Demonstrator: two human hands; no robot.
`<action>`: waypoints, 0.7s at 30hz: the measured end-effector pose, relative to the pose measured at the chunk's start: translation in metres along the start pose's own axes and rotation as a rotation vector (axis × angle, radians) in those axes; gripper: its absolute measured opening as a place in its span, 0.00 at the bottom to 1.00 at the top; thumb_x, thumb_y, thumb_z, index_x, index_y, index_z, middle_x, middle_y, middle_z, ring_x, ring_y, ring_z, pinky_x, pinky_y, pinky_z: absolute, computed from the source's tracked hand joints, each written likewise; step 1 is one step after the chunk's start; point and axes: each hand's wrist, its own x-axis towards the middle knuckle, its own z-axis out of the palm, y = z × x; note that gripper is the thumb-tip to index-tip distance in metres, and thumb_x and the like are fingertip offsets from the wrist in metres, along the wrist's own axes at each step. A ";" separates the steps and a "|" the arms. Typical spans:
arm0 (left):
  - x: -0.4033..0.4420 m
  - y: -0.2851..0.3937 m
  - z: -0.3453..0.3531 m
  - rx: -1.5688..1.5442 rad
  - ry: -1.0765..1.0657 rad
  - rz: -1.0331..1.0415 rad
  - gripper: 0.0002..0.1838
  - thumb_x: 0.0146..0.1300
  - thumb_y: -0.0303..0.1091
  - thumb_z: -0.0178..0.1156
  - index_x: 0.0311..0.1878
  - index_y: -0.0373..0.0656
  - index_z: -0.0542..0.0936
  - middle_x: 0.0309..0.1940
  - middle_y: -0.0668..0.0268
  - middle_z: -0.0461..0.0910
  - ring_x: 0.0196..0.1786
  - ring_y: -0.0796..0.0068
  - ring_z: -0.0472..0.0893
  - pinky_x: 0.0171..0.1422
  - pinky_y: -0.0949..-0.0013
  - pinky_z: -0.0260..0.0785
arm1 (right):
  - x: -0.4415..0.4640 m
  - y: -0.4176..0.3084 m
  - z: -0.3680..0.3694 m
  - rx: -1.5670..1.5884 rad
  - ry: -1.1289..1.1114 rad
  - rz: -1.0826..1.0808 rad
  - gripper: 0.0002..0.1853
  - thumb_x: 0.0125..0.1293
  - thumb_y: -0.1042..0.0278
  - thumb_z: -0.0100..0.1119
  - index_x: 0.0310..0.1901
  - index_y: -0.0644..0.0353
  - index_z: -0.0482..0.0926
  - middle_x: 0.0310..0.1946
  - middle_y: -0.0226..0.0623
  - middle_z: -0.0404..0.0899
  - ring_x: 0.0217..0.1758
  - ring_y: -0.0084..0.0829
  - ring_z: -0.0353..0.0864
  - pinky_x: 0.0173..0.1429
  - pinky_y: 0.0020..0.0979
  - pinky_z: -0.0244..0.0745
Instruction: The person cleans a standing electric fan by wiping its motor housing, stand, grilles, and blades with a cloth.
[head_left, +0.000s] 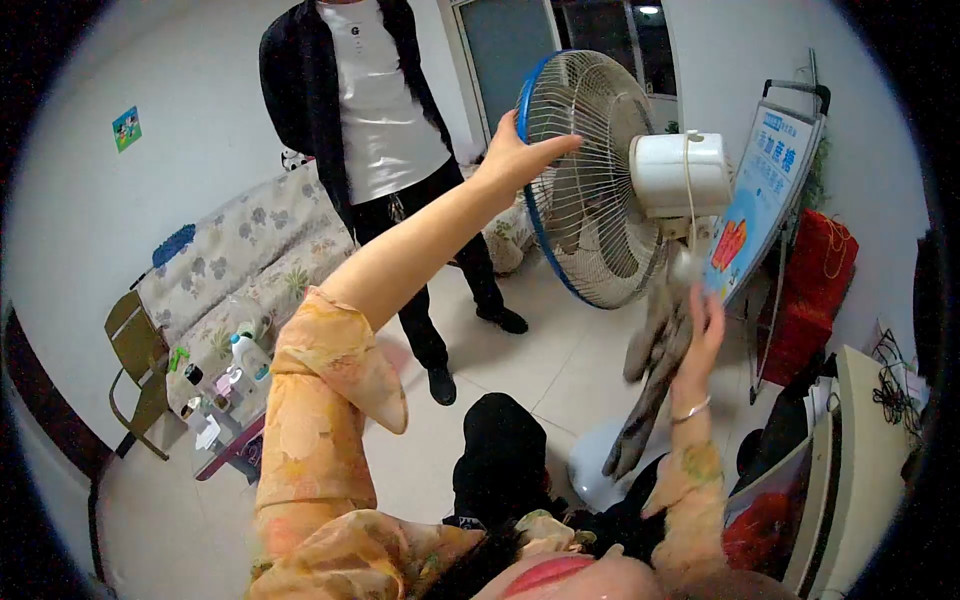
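A standing fan (590, 180) with a blue rim and a wire grille has the back of its white motor housing (680, 170) toward me. My left hand (520, 158) is closed on the upper left rim, fingers over the edge and thumb across the grille. Below the housing, a long grey cloth (655, 365) hangs down beside the fan's neck. My right hand (700, 345) is raised at the cloth, palm side against it and fingers pointing up by the neck. Part of that grip is hidden. The fan's pale round base (597, 462) is on the floor.
A person (390, 120) in a dark jacket stands beyond the fan. Behind them is a flowered sofa (225, 265). A chair (135, 345) and a low table (225, 450) with bottles are at left. A blue sign board (760, 190) and red bag (810, 290) are at right.
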 end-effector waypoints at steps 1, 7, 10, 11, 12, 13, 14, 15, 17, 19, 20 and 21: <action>-0.003 0.000 0.002 0.002 0.017 0.024 0.34 0.54 0.38 0.72 0.60 0.37 0.68 0.48 0.60 0.79 0.50 0.69 0.80 0.54 0.64 0.73 | 0.017 -0.036 0.025 -0.030 -0.018 -0.138 0.18 0.67 0.58 0.61 0.48 0.65 0.78 0.48 0.33 0.76 0.55 0.28 0.72 0.66 0.30 0.61; -0.007 -0.003 0.006 -0.027 0.116 0.191 0.34 0.52 0.37 0.72 0.59 0.35 0.69 0.44 0.61 0.80 0.43 0.73 0.79 0.49 0.69 0.71 | 0.126 -0.168 0.186 -0.112 -0.104 -1.152 0.13 0.68 0.62 0.58 0.50 0.58 0.79 0.48 0.42 0.81 0.54 0.42 0.78 0.61 0.36 0.71; 0.002 -0.013 0.002 -0.052 0.053 0.173 0.45 0.48 0.37 0.70 0.67 0.32 0.59 0.52 0.50 0.76 0.49 0.64 0.80 0.49 0.65 0.75 | 0.144 -0.174 0.239 -0.269 -0.351 -1.287 0.17 0.62 0.61 0.65 0.47 0.62 0.77 0.50 0.46 0.74 0.55 0.47 0.74 0.60 0.40 0.71; 0.010 -0.024 0.006 0.023 0.157 0.236 0.45 0.46 0.37 0.69 0.66 0.31 0.59 0.52 0.49 0.75 0.50 0.64 0.79 0.53 0.64 0.74 | 0.150 -0.159 0.249 -0.398 -0.405 -1.299 0.16 0.64 0.60 0.62 0.49 0.61 0.77 0.53 0.46 0.74 0.58 0.47 0.73 0.63 0.44 0.68; 0.007 -0.023 0.005 0.010 0.125 0.222 0.45 0.46 0.37 0.69 0.66 0.30 0.59 0.52 0.49 0.75 0.51 0.64 0.79 0.54 0.64 0.73 | 0.144 -0.147 0.252 -0.512 -0.462 -1.272 0.17 0.65 0.59 0.60 0.51 0.61 0.77 0.56 0.46 0.74 0.61 0.46 0.71 0.65 0.46 0.65; 0.005 -0.022 0.002 -0.004 0.095 0.207 0.46 0.45 0.37 0.69 0.66 0.30 0.59 0.52 0.49 0.75 0.51 0.64 0.79 0.55 0.64 0.73 | 0.145 -0.140 0.248 -0.582 -0.519 -1.219 0.18 0.66 0.59 0.59 0.52 0.60 0.77 0.57 0.46 0.74 0.62 0.46 0.71 0.65 0.46 0.66; 0.002 -0.021 -0.002 -0.019 0.067 0.192 0.46 0.45 0.38 0.69 0.66 0.29 0.59 0.52 0.49 0.75 0.52 0.63 0.78 0.57 0.64 0.72 | 0.136 -0.142 0.243 -0.652 -0.577 -1.166 0.18 0.66 0.59 0.57 0.53 0.60 0.77 0.58 0.46 0.74 0.63 0.45 0.70 0.65 0.45 0.66; 0.002 -0.023 -0.001 -0.020 0.117 0.239 0.45 0.45 0.37 0.70 0.65 0.29 0.60 0.51 0.50 0.76 0.51 0.64 0.79 0.55 0.64 0.73 | 0.139 -0.135 0.243 -0.585 -0.544 -1.135 0.17 0.67 0.60 0.57 0.53 0.61 0.77 0.58 0.46 0.74 0.63 0.46 0.71 0.65 0.45 0.66; -0.001 -0.022 -0.002 -0.084 0.101 0.251 0.36 0.50 0.34 0.68 0.61 0.31 0.66 0.47 0.58 0.78 0.46 0.71 0.79 0.52 0.68 0.72 | 0.148 -0.121 0.243 -0.447 -0.459 -1.078 0.17 0.67 0.61 0.56 0.52 0.61 0.77 0.56 0.45 0.75 0.62 0.46 0.72 0.64 0.44 0.67; -0.002 -0.019 -0.003 -0.107 0.055 0.250 0.32 0.52 0.32 0.69 0.59 0.32 0.69 0.44 0.61 0.79 0.44 0.74 0.79 0.53 0.70 0.72 | 0.152 -0.112 0.237 -0.423 -0.378 -1.066 0.16 0.68 0.63 0.55 0.53 0.62 0.77 0.56 0.46 0.76 0.61 0.47 0.73 0.64 0.43 0.68; 0.000 -0.020 -0.001 -0.116 0.049 0.248 0.32 0.52 0.33 0.70 0.59 0.32 0.69 0.44 0.61 0.79 0.45 0.73 0.79 0.52 0.69 0.73 | 0.153 -0.110 0.235 -0.411 -0.341 -1.062 0.16 0.68 0.64 0.55 0.53 0.63 0.77 0.55 0.46 0.76 0.60 0.47 0.73 0.64 0.42 0.69; 0.002 -0.021 0.000 -0.125 0.042 0.248 0.33 0.52 0.33 0.70 0.60 0.32 0.68 0.45 0.60 0.79 0.45 0.73 0.80 0.52 0.69 0.73 | 0.155 -0.109 0.234 -0.386 -0.255 -1.186 0.13 0.65 0.70 0.54 0.49 0.65 0.77 0.51 0.49 0.78 0.56 0.49 0.76 0.60 0.42 0.71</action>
